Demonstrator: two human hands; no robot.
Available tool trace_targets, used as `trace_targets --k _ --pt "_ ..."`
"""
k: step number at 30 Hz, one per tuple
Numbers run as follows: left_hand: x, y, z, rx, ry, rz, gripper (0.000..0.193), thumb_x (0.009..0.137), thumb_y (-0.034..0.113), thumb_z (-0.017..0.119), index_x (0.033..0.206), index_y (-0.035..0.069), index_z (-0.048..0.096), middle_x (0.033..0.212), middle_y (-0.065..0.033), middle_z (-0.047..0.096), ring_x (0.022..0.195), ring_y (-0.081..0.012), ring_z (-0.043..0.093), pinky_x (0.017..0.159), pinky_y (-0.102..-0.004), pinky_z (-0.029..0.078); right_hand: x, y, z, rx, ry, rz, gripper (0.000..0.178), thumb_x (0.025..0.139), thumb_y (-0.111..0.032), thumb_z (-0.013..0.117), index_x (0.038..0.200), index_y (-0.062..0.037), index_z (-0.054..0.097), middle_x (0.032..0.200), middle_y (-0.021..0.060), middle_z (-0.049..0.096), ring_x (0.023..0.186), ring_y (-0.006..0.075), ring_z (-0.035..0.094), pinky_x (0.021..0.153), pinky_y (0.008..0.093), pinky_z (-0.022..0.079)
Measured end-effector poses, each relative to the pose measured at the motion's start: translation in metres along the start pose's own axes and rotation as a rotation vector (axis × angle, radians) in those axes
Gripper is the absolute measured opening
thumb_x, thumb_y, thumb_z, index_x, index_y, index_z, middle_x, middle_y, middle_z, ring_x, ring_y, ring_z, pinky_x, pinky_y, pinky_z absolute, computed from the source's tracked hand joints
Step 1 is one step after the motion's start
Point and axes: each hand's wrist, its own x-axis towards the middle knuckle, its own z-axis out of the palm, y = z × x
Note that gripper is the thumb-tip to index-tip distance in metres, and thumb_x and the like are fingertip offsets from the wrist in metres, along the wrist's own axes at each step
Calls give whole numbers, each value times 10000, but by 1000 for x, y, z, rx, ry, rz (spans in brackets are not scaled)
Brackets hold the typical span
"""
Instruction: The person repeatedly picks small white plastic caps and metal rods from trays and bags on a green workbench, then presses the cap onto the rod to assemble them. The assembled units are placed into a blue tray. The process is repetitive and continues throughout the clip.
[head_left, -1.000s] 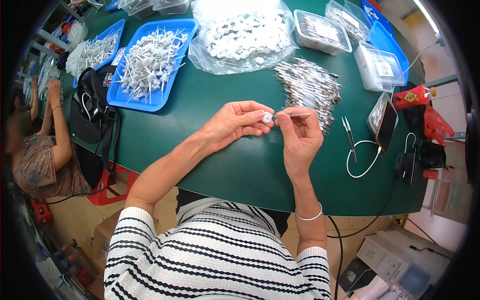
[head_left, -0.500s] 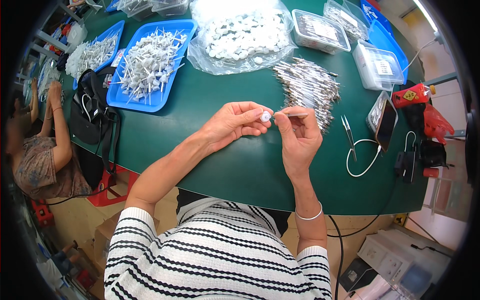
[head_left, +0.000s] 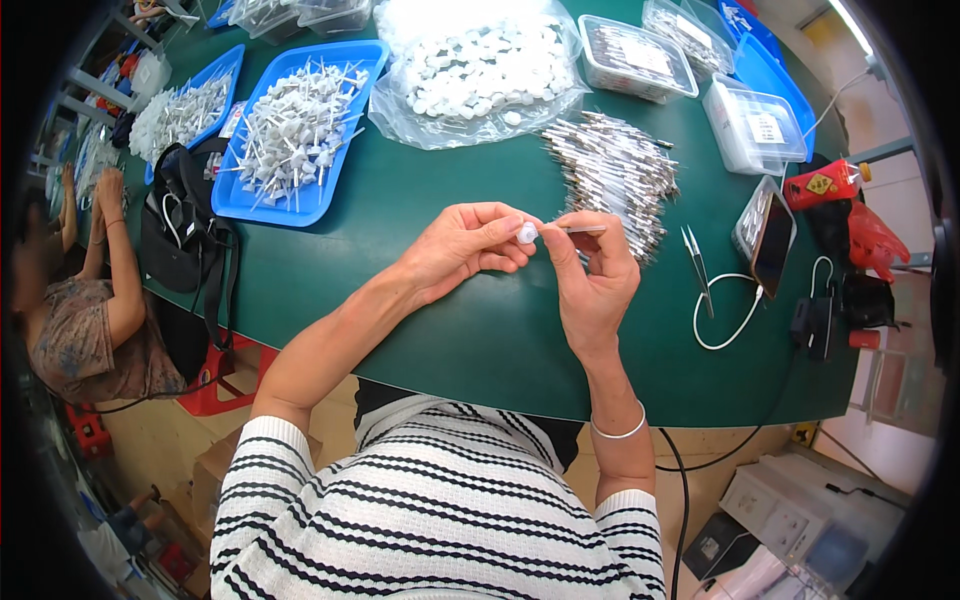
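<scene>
Between thumb and fingers, my left hand pinches a small round white plastic cap. My right hand grips a thin metallic rod by thumb and forefinger, its inner end close to the cap; whether it enters the cap is hidden by the fingertips. Just beyond my right hand lies a heap of slender metal rods. Many loose white caps fill a clear plastic bag farther back. A blue tray at left holds white caps with rods sticking out.
Tweezers, a white cable and a phone lie at right. Clear plastic boxes stand at the back. A black bag sits at the left table edge, near another person. A red bottle is far right.
My right hand has shifted slightly left, bringing its fingertips closer to the cap. My left hand still pinches the cap in nearly the same place.
</scene>
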Motion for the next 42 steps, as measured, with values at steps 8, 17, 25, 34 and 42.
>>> trace_targets --k 8,17,25,34,42 --pt "0 0 1 -34 -5 -19 278 939 228 551 1078 -3 620 881 -67 648 766 -97 620 716 -216 521 1 -1 0 -74 11 -55 109 793 -13 696 835 0 597 756 58 619 654 125 600 623 244 489" --pt "0 0 1 -41 -9 -18 276 938 221 552 1079 -5 622 872 -66 647 760 -97 624 720 -218 524 2 0 -1 -174 -10 -133 128 780 -9 701 836 -6 586 763 72 612 638 165 618 580 261 487" --pt "0 1 4 21 5 13 267 940 224 550 1059 -1 631 870 -59 647 757 -95 624 713 -220 531 2 -1 -2 -204 -33 -151 128 783 -15 699 839 -6 585 768 71 602 630 171 611 561 269 477" --pt "0 1 5 74 42 38 257 936 226 556 1035 3 639 854 -48 644 749 -91 622 700 -212 534 3 -4 -4 -229 -71 -107 112 799 -18 698 850 0 600 766 45 620 675 103 586 637 234 487" --pt "0 1 4 87 51 59 248 930 215 568 1035 2 640 846 -48 641 744 -86 620 695 -207 535 4 1 -5 -172 -81 -133 125 783 -18 702 842 -9 592 757 67 599 624 156 603 554 262 471"
